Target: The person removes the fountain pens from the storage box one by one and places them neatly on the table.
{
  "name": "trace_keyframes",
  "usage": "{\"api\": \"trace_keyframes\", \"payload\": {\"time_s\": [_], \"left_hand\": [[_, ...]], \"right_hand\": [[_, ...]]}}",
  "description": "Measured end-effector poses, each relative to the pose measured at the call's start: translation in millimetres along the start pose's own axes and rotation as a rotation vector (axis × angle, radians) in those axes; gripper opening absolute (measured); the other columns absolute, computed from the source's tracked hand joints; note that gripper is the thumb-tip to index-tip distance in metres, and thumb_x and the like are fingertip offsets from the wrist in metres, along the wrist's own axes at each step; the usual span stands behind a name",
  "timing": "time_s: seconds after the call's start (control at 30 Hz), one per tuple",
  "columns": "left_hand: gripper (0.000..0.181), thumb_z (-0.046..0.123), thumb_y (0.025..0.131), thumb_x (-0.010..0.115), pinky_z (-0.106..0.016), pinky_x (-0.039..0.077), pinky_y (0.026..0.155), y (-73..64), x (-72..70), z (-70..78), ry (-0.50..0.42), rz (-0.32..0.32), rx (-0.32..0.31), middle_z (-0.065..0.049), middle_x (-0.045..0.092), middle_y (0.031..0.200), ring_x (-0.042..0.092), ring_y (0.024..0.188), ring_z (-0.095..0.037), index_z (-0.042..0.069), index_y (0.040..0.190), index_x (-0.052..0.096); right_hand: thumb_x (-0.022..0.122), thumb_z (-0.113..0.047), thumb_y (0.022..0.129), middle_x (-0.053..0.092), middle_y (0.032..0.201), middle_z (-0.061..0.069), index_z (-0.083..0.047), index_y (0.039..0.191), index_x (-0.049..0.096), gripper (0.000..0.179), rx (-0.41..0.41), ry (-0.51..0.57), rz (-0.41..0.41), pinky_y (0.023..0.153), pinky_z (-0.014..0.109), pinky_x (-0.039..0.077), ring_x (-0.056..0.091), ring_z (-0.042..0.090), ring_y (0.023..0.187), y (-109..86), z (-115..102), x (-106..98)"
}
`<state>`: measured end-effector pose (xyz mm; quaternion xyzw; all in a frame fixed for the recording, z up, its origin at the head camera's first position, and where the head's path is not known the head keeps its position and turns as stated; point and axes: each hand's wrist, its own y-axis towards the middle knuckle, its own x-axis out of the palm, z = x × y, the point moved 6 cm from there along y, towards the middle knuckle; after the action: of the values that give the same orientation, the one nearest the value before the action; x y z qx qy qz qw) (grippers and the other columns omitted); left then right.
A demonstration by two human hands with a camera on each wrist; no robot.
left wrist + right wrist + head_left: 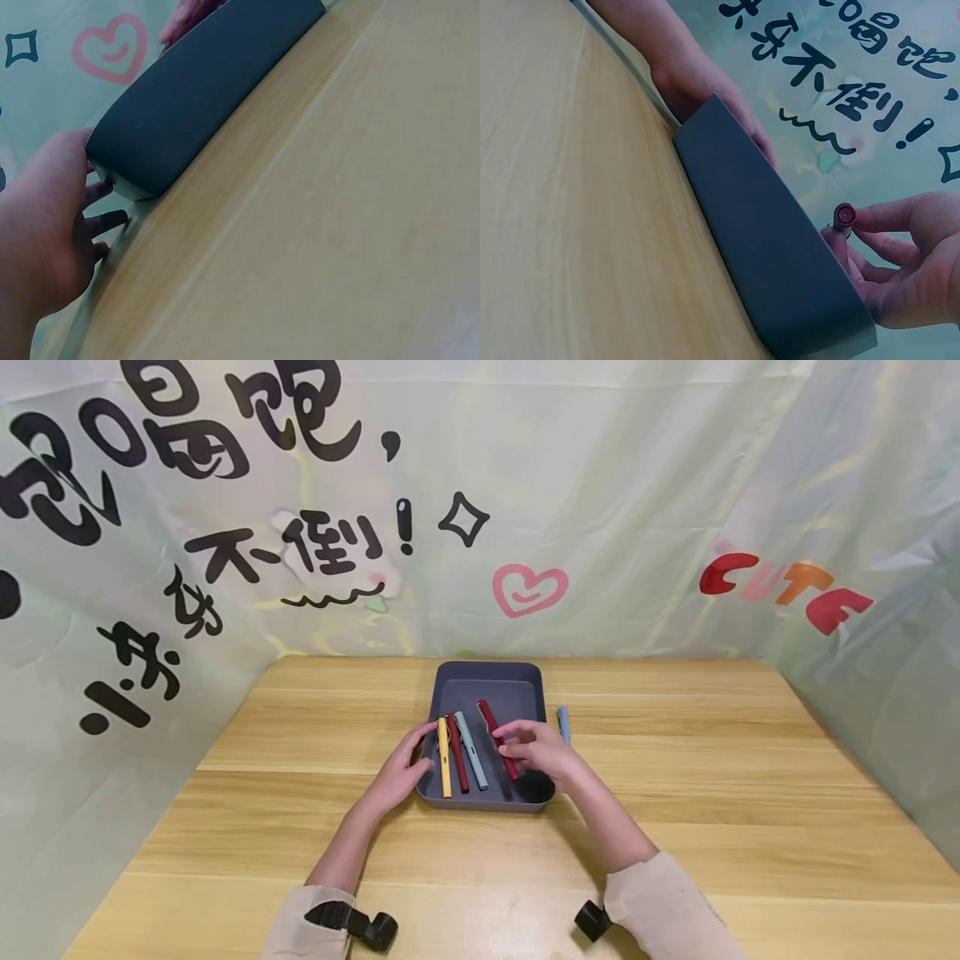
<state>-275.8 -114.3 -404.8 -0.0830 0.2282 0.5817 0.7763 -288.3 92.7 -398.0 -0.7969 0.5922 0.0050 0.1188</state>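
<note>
A dark grey tray [487, 806] lies on the table, holding a yellow pen [445, 760], a dark red pen [458, 756] and a light blue-grey pen [472, 752] side by side on its left. My left hand [401, 770] rests against the tray's left side, its fingers fairly straight along the wall. Between thumb and fingers, my right hand [542, 750] pinches another dark red pen [488, 714], held tilted over the tray's right half. The right wrist view shows this red pen [844, 216] end-on above the rim.
A blue pen [563, 725] lies on the wooden table [675, 760] just right of the tray, partly behind the right hand. A printed curtain [600, 485] with black characters and a pink heart stands behind the table and along both sides.
</note>
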Motion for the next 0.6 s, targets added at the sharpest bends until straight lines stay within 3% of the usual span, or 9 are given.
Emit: {"api": "trace_keyframes", "payload": {"time_s": [0.6], "left_hand": [[0.055, -0.004, 0.088, 0.048, -0.050, 0.017, 0.105, 0.6, 0.6, -1.1, 0.003, -0.002, -0.005, -0.022, 0.021, 0.146, 0.017, 0.133, -0.034, 0.001, 0.140, 0.034]], "right_hand": [[0.058, 0.001, 0.088, 0.056, 0.097, 0.013, 0.007, 0.118, 0.054, 0.030, -0.030, 0.014, 0.007, 0.073, 0.033, 0.051, 0.059, 0.024, 0.086, -13.8, -5.8, -25.4]]}}
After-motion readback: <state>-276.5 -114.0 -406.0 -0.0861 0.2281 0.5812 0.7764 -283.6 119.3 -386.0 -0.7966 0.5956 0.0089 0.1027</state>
